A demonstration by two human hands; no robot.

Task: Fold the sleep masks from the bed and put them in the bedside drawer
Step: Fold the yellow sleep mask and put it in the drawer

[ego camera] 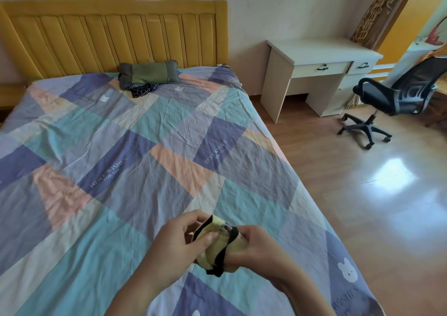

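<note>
A pale yellow sleep mask with a black strap wrapped around it is bunched up above the near part of the bed. My left hand grips its left side with the thumb on top. My right hand holds its right side. A dark checked cloth lies by the small green pillow near the headboard; I cannot tell whether it is a mask. The white desk to the right of the bed has two shut drawers.
A patchwork sheet in blue, teal and peach covers the bed. A yellow headboard stands at the far end. A black office chair sits on the wooden floor to the right of the desk.
</note>
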